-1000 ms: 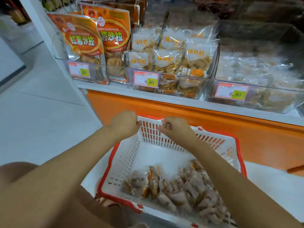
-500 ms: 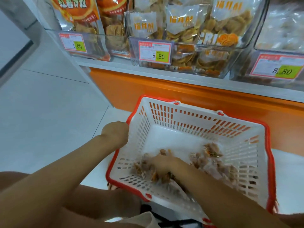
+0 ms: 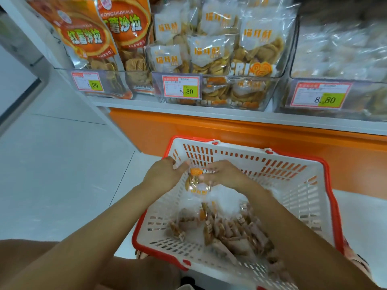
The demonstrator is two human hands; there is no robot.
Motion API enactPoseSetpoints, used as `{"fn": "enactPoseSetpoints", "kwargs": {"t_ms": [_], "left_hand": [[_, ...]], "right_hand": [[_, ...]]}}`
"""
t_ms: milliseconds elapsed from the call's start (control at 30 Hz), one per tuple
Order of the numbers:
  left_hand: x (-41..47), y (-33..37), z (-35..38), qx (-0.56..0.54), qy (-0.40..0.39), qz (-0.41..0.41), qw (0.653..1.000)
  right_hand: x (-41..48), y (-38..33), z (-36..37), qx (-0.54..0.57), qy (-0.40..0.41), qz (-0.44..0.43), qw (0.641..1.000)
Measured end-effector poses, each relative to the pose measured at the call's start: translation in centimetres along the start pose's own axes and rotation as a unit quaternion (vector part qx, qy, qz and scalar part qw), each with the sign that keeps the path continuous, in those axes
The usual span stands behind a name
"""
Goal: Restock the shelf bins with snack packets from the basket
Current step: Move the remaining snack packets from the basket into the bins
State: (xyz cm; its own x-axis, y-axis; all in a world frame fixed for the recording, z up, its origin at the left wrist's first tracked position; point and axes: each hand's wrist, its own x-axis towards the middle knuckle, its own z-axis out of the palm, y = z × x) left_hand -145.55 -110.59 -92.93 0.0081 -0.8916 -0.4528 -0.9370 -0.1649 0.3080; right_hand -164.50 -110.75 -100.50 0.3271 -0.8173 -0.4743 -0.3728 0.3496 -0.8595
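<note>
While my left hand and right hand pinch one snack packet above the basket's far left corner, a heap of packets lies at its near side; restocking seems mostly undone.

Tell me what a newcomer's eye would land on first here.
Low in the middle, the left hand and right hand hold one clear snack packet between them above the red-rimmed white basket. Below them, loose packets lie heaped in the basket's near right part. On the shelf above, clear bins of similar packets carry 8.80 price tags.
</note>
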Motion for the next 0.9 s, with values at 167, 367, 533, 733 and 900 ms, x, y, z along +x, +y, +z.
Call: {"fn": "enactPoseSetpoints", "kwargs": {"t_ms": [167, 367, 533, 733, 900], "left_hand": [[-0.3, 3.6, 1.1, -0.348, -0.185, -0.029, 0.919], [-0.2, 5.3, 1.7, -0.463, -0.134, -0.025, 0.876], [0.5, 6.3, 1.5, -0.517, -0.048, 0.032, 0.854], [0.2, 8.4, 1.8, -0.397, 0.139, 0.107, 0.901], [-2.5, 10.9, -0.9, -0.263, 0.179, 0.256, 0.913]], "right_hand": [[-3.1, -2.1, -4.1, 0.178, 0.078, -0.019, 0.981], [-5.6, -2.6, -7.6, 0.231, 0.108, -0.030, 0.966], [-7.2, -2.9, -8.8, 0.254, 0.082, -0.015, 0.964], [-9.7, -2.6, -8.4, 0.209, 0.015, 0.003, 0.978], [-12.7, -2.9, -10.6, -0.019, 0.054, 0.000, 0.998]]}}
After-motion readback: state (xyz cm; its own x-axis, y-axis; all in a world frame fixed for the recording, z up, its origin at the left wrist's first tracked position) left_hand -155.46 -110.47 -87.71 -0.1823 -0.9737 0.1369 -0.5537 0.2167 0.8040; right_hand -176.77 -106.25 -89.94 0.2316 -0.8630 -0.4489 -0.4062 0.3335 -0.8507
